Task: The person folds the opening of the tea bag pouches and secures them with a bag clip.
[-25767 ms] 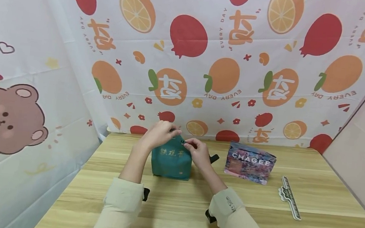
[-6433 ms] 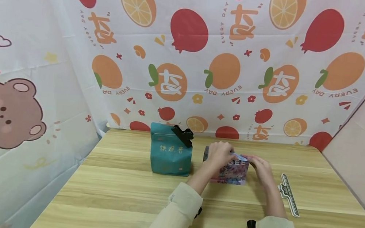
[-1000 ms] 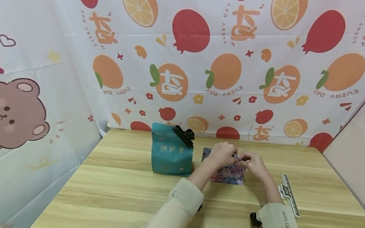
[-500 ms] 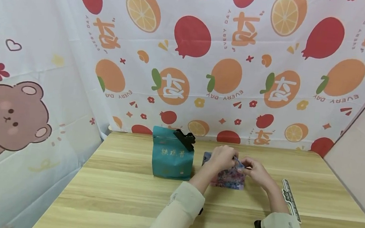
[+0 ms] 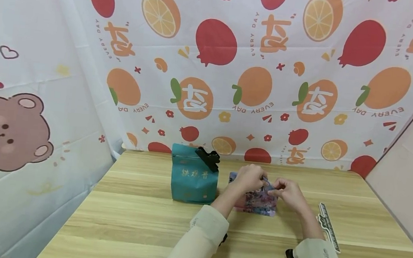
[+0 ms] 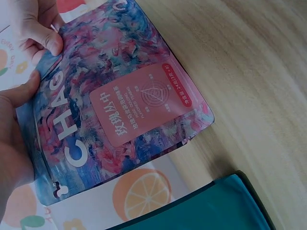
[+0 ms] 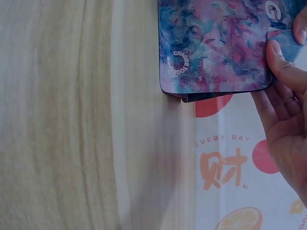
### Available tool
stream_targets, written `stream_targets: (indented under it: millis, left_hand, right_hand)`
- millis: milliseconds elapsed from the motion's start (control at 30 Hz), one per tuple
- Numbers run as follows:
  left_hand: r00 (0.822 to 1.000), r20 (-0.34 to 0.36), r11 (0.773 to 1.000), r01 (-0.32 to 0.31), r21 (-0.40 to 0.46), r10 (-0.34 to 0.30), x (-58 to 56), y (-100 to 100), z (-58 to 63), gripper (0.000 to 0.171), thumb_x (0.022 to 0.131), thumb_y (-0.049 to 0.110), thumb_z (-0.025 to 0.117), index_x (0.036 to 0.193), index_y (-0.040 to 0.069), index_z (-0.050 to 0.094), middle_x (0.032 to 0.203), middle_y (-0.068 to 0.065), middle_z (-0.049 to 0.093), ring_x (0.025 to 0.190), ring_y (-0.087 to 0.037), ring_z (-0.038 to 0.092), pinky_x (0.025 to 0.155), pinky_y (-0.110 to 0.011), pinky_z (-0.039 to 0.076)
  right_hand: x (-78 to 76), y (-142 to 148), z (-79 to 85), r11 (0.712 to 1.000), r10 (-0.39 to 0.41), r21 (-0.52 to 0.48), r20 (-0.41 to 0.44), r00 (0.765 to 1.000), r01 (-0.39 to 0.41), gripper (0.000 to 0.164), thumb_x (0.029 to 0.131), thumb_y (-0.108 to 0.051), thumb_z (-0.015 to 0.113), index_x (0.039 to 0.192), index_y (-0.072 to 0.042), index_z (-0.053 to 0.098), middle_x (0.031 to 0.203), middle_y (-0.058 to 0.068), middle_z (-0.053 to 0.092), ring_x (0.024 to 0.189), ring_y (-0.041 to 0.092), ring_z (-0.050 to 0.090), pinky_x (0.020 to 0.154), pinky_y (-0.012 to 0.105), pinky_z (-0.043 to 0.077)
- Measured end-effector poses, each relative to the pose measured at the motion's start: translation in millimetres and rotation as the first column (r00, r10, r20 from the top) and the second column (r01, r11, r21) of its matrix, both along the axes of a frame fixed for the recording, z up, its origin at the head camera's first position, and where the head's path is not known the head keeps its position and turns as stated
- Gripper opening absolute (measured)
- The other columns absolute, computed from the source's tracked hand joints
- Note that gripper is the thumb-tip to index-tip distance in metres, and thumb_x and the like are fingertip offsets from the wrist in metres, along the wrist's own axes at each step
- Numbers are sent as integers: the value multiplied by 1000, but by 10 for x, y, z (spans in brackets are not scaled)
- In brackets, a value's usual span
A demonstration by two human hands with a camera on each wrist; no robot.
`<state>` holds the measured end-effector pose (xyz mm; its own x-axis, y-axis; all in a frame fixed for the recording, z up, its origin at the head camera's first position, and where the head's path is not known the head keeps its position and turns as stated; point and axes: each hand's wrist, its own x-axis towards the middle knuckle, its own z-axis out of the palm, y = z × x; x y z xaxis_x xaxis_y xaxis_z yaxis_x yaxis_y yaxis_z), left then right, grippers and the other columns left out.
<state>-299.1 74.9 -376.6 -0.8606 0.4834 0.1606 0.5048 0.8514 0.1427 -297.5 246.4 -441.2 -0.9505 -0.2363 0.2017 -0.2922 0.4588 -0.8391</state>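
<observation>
A blue-and-pink tea pouch [image 5: 259,202] lettered CHAGEE stands on the table between my hands. My left hand [image 5: 250,179] grips its top edge, the thumb [image 6: 21,91] lying on the front face in the left wrist view. At the pouch's other top corner, my right hand [image 5: 287,193] pinches a folded-down flap [image 7: 288,43], thumb in front and fingers behind. Left of the pouch stands a teal tea bag [image 5: 190,183], with a black clip [image 5: 209,159] set slantwise over its top right corner. Neither hand touches that bag.
A long flat piece with black-and-white stripes and green lettering [image 5: 328,226] lies on the wooden table [image 5: 126,221], right of my right forearm. A fruit-print cloth [image 5: 211,83] hangs behind the table, and a bear-print cloth [image 5: 8,135] hangs on the left.
Earlier both hands were at the teal bag's top; now the black clip sits on its corner. The CHAGEE pouch has shifted left, and its right top corner is folded down further.
</observation>
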Motion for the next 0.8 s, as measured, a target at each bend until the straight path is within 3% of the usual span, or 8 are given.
stream_targets:
  millis: [233, 333, 567, 700, 800]
  left_hand:
    - [998, 61, 999, -7, 47, 4, -39, -25, 11, 16, 83, 33, 68, 96, 25, 73, 75, 12, 63, 54, -4, 49, 49, -20, 37]
    - [996, 85, 998, 1, 57, -6, -50, -36, 25, 18, 84, 33, 67, 99, 24, 73, 79, 11, 64, 56, -4, 50, 51, -21, 37]
    - [994, 110, 999, 9, 52, -14, -74, -61, 38, 22, 86, 33, 64, 105, 24, 72, 99, 10, 66, 81, -6, 59, 63, -23, 43]
    - [994, 105, 998, 10, 55, -16, -90, -65, 26, 23, 86, 33, 65, 105, 23, 72, 101, 10, 66, 86, -8, 60, 67, -24, 45]
    - [994, 105, 998, 17, 59, -23, -93, -53, 19, 23, 86, 32, 65, 105, 23, 72, 101, 10, 66, 86, -7, 59, 65, -23, 44]
  right_hand:
    - [-28, -28, 13, 1000, 3, -2, -45, 999, -3, 16, 74, 0, 74, 70, -3, 59, 68, 4, 55, 63, 16, 49, 53, 26, 42]
    - [-36, -3, 18, 999, 39, -5, -51, 998, -39, 14, 75, -1, 74, 72, -2, 60, 69, 4, 56, 65, 16, 51, 54, 27, 43]
    - [6, 116, -2, 983, 170, -80, 92, 981, -162, 10, 87, -2, 61, 93, 5, 58, 90, 11, 58, 87, 20, 55, 74, 41, 46]
    - [17, 126, -15, 989, 138, -62, 94, 986, -132, 11, 87, -4, 61, 94, 5, 59, 89, 10, 58, 84, 20, 54, 74, 44, 45]
    - [10, 114, -35, 997, 68, -35, 60, 996, -66, 8, 85, -4, 65, 86, 3, 61, 81, 8, 57, 75, 19, 52, 65, 38, 46]
